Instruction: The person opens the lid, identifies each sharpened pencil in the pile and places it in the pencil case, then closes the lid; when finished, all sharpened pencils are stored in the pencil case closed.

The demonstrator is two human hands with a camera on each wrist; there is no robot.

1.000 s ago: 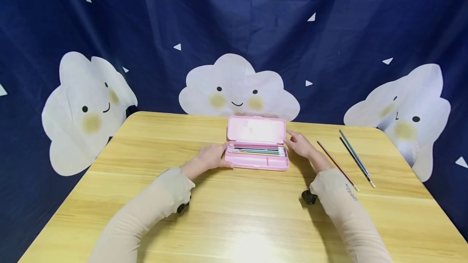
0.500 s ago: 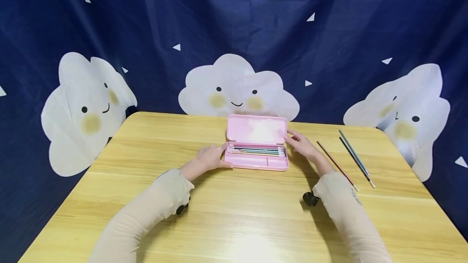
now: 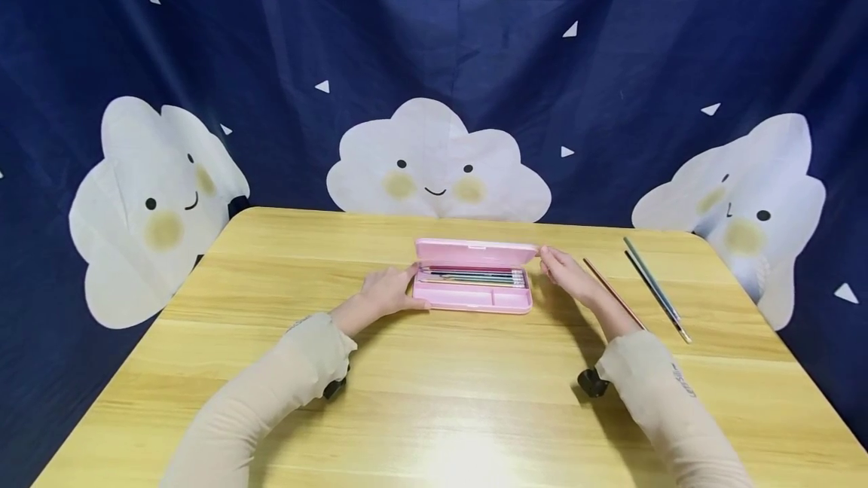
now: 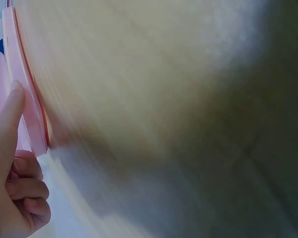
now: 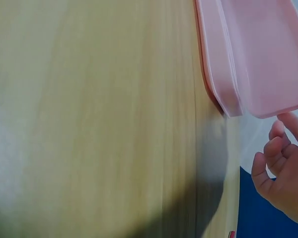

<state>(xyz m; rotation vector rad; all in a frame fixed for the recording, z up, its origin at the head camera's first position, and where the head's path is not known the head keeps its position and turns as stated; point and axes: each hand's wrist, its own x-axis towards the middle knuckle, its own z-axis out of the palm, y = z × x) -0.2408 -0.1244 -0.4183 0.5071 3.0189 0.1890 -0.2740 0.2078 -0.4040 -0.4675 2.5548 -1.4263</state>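
Two hands at pink pencil case (image 3: 472,286), frame centre on tabletop (image 3: 434,398): left hand (image 3: 386,294) braces base end, thumb straight; right hand (image 3: 566,275) fingertips pinch half-lowered lid corner; light, rigid, smooth plastic, hinge likely weak point

1. In the head view the half-lowered lid (image 3: 476,252) of the pencil case (image 3: 472,297) covered the far ends of the pencils inside (image 3: 472,276); their number was too small to tell.
2. The left hand (image 3: 386,294) hid the case's left end, so its contact there could not be made out.
3. In the left wrist view the table (image 4: 164,99) was blurred, and the picture's left edge cut off most of the case (image 4: 25,89).
4. In the right wrist view the right hand (image 5: 283,173) was cut off by the right edge, and the case (image 5: 248,54) by the top edge.
5. Both forearms ran out of the head view's bottom edge.
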